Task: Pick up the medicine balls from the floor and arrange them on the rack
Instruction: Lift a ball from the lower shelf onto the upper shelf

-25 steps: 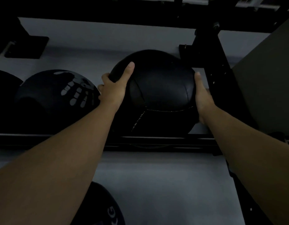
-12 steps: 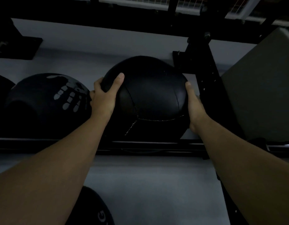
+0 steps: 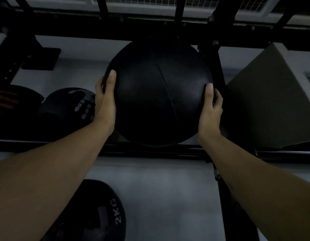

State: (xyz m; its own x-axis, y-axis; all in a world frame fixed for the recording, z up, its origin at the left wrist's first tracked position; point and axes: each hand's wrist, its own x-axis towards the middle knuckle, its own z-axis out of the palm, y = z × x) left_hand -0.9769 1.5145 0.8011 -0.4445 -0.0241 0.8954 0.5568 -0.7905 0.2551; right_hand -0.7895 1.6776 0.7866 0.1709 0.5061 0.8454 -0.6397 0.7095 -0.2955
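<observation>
I hold a large black stitched medicine ball (image 3: 157, 94) between both hands, in front of the black rack's lower rail (image 3: 150, 150). My left hand (image 3: 105, 100) presses its left side and my right hand (image 3: 211, 108) its right side, thumbs on top. To the left, a black ball with a grey handprint (image 3: 69, 108) rests on the rack, and another ball with red lettering (image 3: 10, 105) lies beyond it. A ball marked 2KG (image 3: 100, 213) lies on the floor below my left forearm.
A black rack upright (image 3: 218, 66) stands just right of the held ball. A grey-green box (image 3: 270, 98) sits at the right. The rack's upper beam (image 3: 116, 33) crosses the top. The light grey floor (image 3: 164, 197) lies between my arms.
The held ball has risen toward the upper beam and looms larger. My thumbs have shifted onto its top.
</observation>
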